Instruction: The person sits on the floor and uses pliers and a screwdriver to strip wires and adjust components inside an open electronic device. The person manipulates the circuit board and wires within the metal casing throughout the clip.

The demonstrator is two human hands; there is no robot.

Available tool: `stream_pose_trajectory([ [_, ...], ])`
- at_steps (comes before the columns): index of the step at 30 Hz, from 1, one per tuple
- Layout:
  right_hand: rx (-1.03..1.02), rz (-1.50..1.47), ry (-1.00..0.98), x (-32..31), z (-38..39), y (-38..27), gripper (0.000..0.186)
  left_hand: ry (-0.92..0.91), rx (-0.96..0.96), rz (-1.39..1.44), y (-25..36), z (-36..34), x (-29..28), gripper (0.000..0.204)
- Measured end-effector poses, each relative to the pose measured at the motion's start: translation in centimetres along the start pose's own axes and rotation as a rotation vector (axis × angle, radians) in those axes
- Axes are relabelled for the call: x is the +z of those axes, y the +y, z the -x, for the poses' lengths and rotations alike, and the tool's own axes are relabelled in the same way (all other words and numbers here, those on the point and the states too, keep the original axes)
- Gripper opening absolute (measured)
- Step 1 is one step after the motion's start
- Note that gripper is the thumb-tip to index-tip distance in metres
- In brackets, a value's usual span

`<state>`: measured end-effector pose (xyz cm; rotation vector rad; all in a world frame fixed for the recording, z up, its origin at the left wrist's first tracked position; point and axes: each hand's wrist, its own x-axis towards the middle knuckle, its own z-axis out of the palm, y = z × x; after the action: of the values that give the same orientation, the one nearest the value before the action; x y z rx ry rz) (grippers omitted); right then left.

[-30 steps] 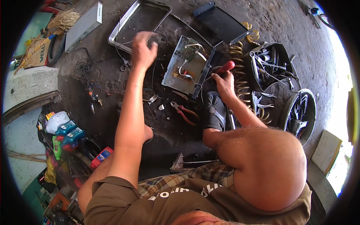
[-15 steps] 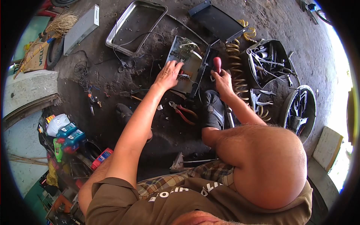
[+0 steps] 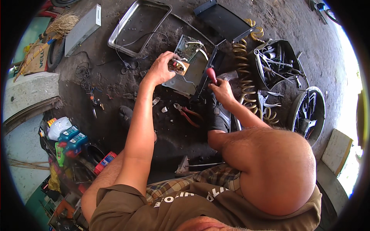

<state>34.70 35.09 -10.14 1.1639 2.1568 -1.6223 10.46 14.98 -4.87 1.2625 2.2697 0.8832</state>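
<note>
My left hand (image 3: 160,69) is closed on a small tan circuit board (image 3: 182,69) with white connectors, raised at the left part of an open metal case (image 3: 182,85). A green board (image 3: 189,48) with white cables sits in the case's upper part, and a thin wire runs down from the tan board. My right hand (image 3: 222,89) is wrapped round a tool with a red handle (image 3: 211,75), a screwdriver by the look of it, beside the case's right edge; its tip is hidden. Red-handled pliers (image 3: 187,114) lie below the case.
A steel tray (image 3: 165,9) and dark cover (image 3: 223,21) lie behind the case. Coiled hose (image 3: 241,50), tool containers (image 3: 269,65) (image 3: 308,115) are right; a grey box (image 3: 83,30), broom (image 3: 63,25), cables (image 3: 84,73), bottles (image 3: 69,136) left. My feet (image 3: 219,115) flank the pliers.
My left hand came down from near the tray into the case, then shifted up and left with the tan board. My right hand moved slightly left and down with the red-handled tool.
</note>
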Motion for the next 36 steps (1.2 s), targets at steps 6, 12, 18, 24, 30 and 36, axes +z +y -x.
stream_pose_trajectory([
  [6, -0.027, 0.053, -0.182, 1.8, 3.3, -0.8, 0.037, -0.039, -0.080, 0.185, -1.5, 1.4, -0.2, 0.049],
  [12, 0.191, -0.419, -0.653, 3.2, 5.6, -0.4, 0.034, -0.050, -0.206, 0.508, -2.2, 1.7, -0.3, 0.051],
  [18, -0.019, -0.290, -0.455, 3.4, 5.1, -1.3, 0.036, -0.028, -0.287, 0.949, -3.1, 3.3, 0.1, 0.057],
  [24, -0.160, 0.028, 0.170, 2.8, 2.1, -0.9, 0.044, -0.039, -0.302, 1.048, -2.7, 4.6, -0.3, 0.059],
  [30, -0.014, 0.046, 0.227, 1.6, -1.2, -2.0, 0.061, -0.357, -0.350, 0.861, -1.8, 3.3, -2.0, 0.064],
  [36, -0.054, 0.051, 0.228, 2.0, -2.5, -2.0, 0.063, -0.566, -0.156, 0.132, -0.1, 1.5, -1.8, 0.076],
])
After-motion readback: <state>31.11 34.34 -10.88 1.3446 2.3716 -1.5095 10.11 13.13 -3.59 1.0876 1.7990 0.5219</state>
